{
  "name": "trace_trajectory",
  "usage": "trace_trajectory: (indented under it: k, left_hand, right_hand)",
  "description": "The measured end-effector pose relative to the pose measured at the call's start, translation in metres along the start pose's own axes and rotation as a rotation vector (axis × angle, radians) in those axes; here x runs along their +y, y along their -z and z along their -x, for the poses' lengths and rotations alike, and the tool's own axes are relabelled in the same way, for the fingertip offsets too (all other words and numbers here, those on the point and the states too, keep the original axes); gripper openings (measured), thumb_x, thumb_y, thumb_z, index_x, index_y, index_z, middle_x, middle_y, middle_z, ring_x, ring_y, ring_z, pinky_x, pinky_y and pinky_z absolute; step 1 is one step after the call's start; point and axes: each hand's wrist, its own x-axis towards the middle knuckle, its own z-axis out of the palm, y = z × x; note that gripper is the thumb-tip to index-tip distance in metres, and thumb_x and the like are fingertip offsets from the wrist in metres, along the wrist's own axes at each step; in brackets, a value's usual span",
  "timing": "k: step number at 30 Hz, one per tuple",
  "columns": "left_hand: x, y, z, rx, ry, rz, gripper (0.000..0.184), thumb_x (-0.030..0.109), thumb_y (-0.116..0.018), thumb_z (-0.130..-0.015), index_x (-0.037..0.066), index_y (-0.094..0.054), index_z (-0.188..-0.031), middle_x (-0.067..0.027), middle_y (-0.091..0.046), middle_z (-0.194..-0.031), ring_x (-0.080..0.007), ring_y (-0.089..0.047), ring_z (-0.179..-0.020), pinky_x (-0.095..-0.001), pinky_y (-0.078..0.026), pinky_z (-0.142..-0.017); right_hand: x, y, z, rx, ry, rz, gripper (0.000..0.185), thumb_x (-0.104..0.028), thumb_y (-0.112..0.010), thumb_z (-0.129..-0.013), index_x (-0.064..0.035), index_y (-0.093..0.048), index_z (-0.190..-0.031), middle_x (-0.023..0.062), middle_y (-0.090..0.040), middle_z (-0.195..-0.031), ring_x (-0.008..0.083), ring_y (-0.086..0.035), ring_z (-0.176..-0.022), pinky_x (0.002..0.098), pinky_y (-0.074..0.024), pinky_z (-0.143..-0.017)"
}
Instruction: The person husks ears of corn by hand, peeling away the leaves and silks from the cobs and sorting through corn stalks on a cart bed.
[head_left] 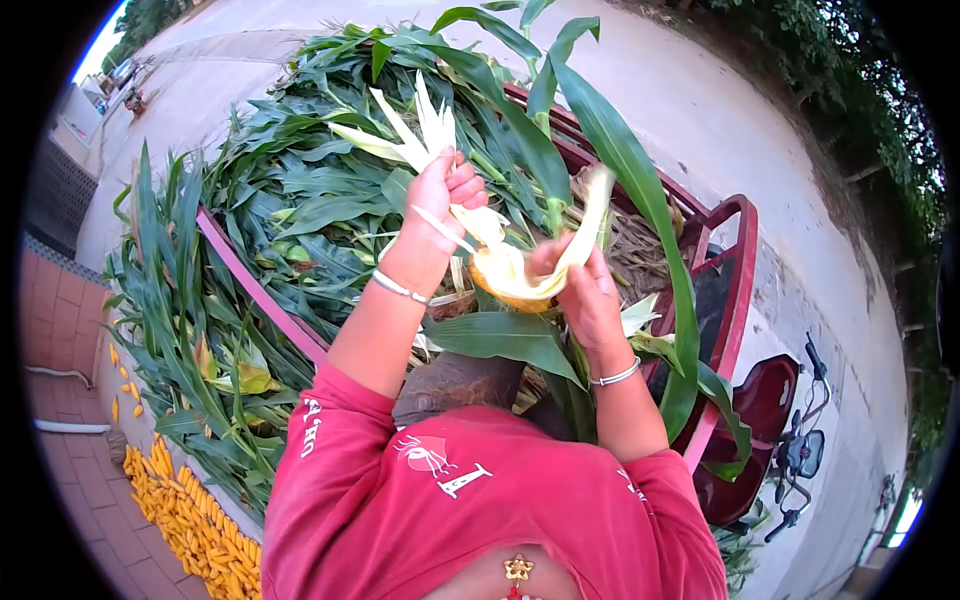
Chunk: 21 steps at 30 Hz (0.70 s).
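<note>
My left hand (447,188) is closed in a fist round a bunch of pale corn husks, and their loose ends (420,135) fan out above it. Below it, the ear of corn (515,292) shows yellow kernels between peeled husk strips. My right hand (580,285) curls against the other end of the ear, closed on a long pale husk strip (595,205) that sticks up, blurred by motion. A green corn leaf (505,340) lies just beneath both hands. The ear's far side is hidden by husk and fingers.
Green corn stalks and leaves (300,200) fill a cart with red rails (735,290). Shucked yellow ears (195,515) lie piled at lower left. Tall leaves (630,150) rise close to my right arm. A parked vehicle with handlebars (800,450) stands at right.
</note>
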Motion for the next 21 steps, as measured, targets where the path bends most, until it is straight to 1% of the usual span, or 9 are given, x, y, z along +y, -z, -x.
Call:
trace_trajectory:
  k: [2,4,6,9,11,13,15,19,21]
  left_hand:
    - [0.000,-0.007,0.006,-0.013,0.017,0.019,0.023,0.023,-0.038,-0.099,0.012,-0.042,-0.080,0.0051,-0.025,-0.053,-0.0079,-0.023,-0.043,-0.0242,-0.024,-0.042]
    - [-0.002,-0.018,0.013,0.034,-0.044,-0.034,0.023,0.024,-0.038,-0.099,0.011,-0.044,-0.080,0.0066,-0.026,-0.054,-0.0067,-0.025,-0.044,-0.0227,-0.025,-0.043]
    - [-0.004,-0.022,0.014,0.038,-0.064,-0.035,0.024,0.025,-0.038,-0.100,0.012,-0.044,-0.080,0.0068,-0.026,-0.054,-0.0066,-0.024,-0.044,-0.0233,-0.026,-0.043]
    - [-0.011,-0.028,0.021,0.092,-0.050,0.020,0.022,0.023,-0.041,-0.099,0.012,-0.044,-0.080,0.0059,-0.025,-0.055,-0.0069,-0.025,-0.045,-0.0231,-0.025,-0.043]
    - [-0.014,-0.031,0.020,-0.104,-0.052,0.035,0.013,0.021,-0.051,-0.095,0.009,-0.050,-0.089,0.0038,-0.042,-0.061,-0.0085,-0.041,-0.052,-0.0221,-0.036,-0.049]
    - [-0.003,-0.053,0.035,-0.198,-0.025,-0.229,0.015,0.020,-0.056,-0.091,0.006,-0.052,-0.095,0.0001,-0.050,-0.070,-0.0119,-0.049,-0.061,-0.0244,-0.042,-0.057]
    - [-0.001,-0.045,0.032,-0.393,0.034,-0.590,0.036,0.020,-0.068,-0.081,-0.001,-0.055,-0.106,-0.0101,-0.062,-0.091,-0.0224,-0.062,-0.084,-0.0331,-0.050,-0.078]
    - [-0.003,-0.070,0.048,-0.404,0.163,-0.546,0.025,0.027,-0.060,-0.087,0.004,-0.054,-0.089,-0.0066,-0.057,-0.076,-0.0194,-0.058,-0.072,-0.0307,-0.049,-0.068]
    - [-0.004,-0.068,0.045,-0.273,0.224,-0.570,0.029,0.030,-0.049,-0.094,0.010,-0.046,-0.073,0.0018,-0.043,-0.057,-0.0114,-0.044,-0.049,-0.0255,-0.039,-0.049]
  right_hand:
    - [0.003,0.011,-0.004,-0.193,0.035,0.430,0.087,-0.027,-0.078,-0.071,-0.0013,-0.028,-0.138,0.0159,-0.038,-0.139,0.0267,-0.033,-0.132,0.0383,-0.0247,-0.110]
    - [0.018,0.025,-0.005,-0.365,-0.027,0.625,0.119,-0.025,-0.088,-0.052,-0.0028,-0.017,-0.145,0.0146,-0.027,-0.147,0.0231,-0.024,-0.137,0.0363,-0.0214,-0.111]
    - [0.037,0.033,-0.007,-0.399,0.069,0.963,0.119,-0.022,-0.088,-0.053,-0.0025,-0.016,-0.146,0.0126,-0.030,-0.144,0.0213,-0.034,-0.131,0.0354,-0.0304,-0.107]
    - [0.069,0.037,-0.001,-0.118,-0.210,0.291,0.070,-0.020,-0.065,-0.083,-0.0066,-0.029,-0.141,0.0086,-0.048,-0.128,0.0178,-0.049,-0.111,0.0321,-0.0454,-0.093]
    - [0.073,0.047,0.003,-0.095,-0.223,0.365,0.060,-0.021,-0.061,-0.087,-0.0075,-0.033,-0.138,0.0083,-0.050,-0.126,0.0180,-0.049,-0.112,0.0328,-0.0437,-0.096]
    - [0.055,0.041,0.008,-0.297,0.135,1.433,0.059,-0.039,-0.065,-0.079,-0.0108,-0.049,-0.128,0.0088,-0.054,-0.126,0.0261,-0.050,-0.116,0.0363,-0.0341,-0.104]
    - [0.026,0.015,0.006,-0.322,0.068,1.252,0.059,-0.042,-0.066,-0.078,-0.0113,-0.051,-0.126,0.0098,-0.054,-0.125,0.0272,-0.049,-0.116,0.0369,-0.0344,-0.103]
    - [0.021,0.018,0.003,-0.378,0.140,1.293,0.064,-0.045,-0.068,-0.074,-0.0114,-0.053,-0.125,0.0116,-0.055,-0.124,0.0305,-0.048,-0.117,0.0385,-0.0340,-0.102]
    - [0.021,0.021,0.002,-0.391,0.131,1.281,0.066,-0.045,-0.069,-0.073,-0.0108,-0.053,-0.126,0.0115,-0.055,-0.124,0.0308,-0.048,-0.117,0.0384,-0.0337,-0.102]
